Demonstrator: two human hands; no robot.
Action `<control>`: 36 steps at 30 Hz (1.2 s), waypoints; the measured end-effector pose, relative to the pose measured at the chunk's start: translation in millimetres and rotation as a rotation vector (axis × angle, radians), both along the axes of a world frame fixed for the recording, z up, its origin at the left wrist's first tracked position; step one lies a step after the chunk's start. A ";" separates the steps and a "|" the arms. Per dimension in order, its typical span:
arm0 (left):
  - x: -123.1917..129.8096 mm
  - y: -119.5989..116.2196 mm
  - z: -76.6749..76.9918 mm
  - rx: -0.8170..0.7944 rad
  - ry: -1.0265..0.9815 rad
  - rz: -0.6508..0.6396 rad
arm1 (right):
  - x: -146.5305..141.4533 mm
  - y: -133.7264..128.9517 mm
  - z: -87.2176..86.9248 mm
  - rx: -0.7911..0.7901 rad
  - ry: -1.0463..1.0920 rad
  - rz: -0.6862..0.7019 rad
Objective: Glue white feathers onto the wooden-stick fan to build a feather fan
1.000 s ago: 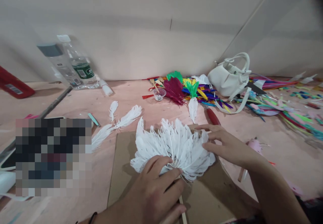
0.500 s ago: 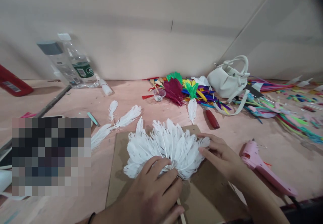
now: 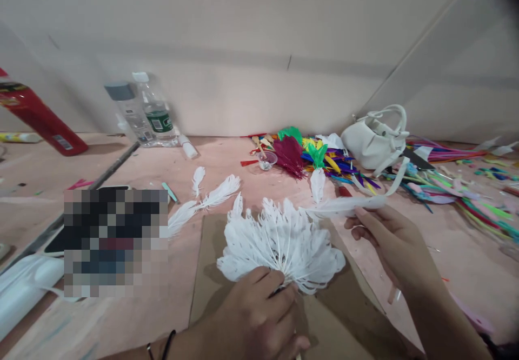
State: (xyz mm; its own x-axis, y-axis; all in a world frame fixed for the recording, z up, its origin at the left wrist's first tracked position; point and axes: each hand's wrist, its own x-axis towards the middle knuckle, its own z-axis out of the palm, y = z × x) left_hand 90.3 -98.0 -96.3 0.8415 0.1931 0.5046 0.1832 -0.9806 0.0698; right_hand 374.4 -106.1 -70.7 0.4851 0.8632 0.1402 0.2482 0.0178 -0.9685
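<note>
White feather fan point(image 3: 279, 241) lies spread in the centre of the frame, its plumes splayed upward and outward. Beneath it is a sheet of brown cardboard point(image 3: 336, 317), reaching to the bottom edge. The left hand point(image 3: 263, 306), at bottom centre, is curled closed about the base of the fan, where a thin pale stick point(image 3: 299, 355) shows below the fingers. The right hand point(image 3: 399, 246), right of centre, pinches a single white feather point(image 3: 340, 206), held nearly level, its left end just above the fan's upper right edge.

Three loose feathers point(image 3: 221, 192) lie left of the fan. Coloured feathers point(image 3: 288, 156) are heaped above it, toward the wall, with a small clear cup point(image 3: 267, 160) beside them and a white handbag point(image 3: 373, 144) to their right. In the upper left stand a clear bottle point(image 3: 160, 121) and a grey-capped bottle point(image 3: 132, 112); a red bottle point(image 3: 48, 122) tilts nearer the left edge.
</note>
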 end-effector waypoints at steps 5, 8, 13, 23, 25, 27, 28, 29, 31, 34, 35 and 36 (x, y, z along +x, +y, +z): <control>-4.1 -1.8 1.9 -0.038 0.007 -0.011 | -14.4 31.9 43.3 -0.050 -0.133 0.245; -4.8 -2.8 6.2 -0.030 0.020 0.007 | -21.0 55.0 52.2 -0.089 -0.241 0.424; -3.0 -2.2 9.8 0.058 -0.005 0.053 | -34.9 74.0 33.4 -0.213 -0.374 0.650; -3.0 -0.4 2.2 0.030 0.020 0.078 | -57.2 71.8 8.3 -0.225 -0.405 0.698; -2.9 -0.1 3.2 0.016 0.029 0.072 | -57.6 72.2 8.4 -0.211 -0.399 0.690; -2.4 0.3 4.3 0.011 0.027 0.075 | -57.5 72.1 7.9 -0.200 -0.404 0.691; -2.2 0.6 4.7 0.006 0.031 0.073 | -57.6 71.8 7.2 -0.201 -0.410 0.691; -2.1 0.8 4.9 0.003 0.031 0.073 | -57.8 71.5 6.3 -0.205 -0.415 0.690; -2.1 1.2 4.8 -0.001 0.026 0.069 | -58.6 70.8 4.1 -0.225 -0.421 0.683; -3.2 1.3 3.4 0.003 0.025 0.071 | -59.9 70.6 1.0 -0.256 -0.400 0.686; -3.7 1.2 2.9 -0.004 0.025 0.083 | -60.0 70.9 0.4 -0.248 -0.403 0.686; -4.1 1.0 2.4 -0.018 0.027 0.100 | -60.0 71.4 0.0 -0.230 -0.421 0.682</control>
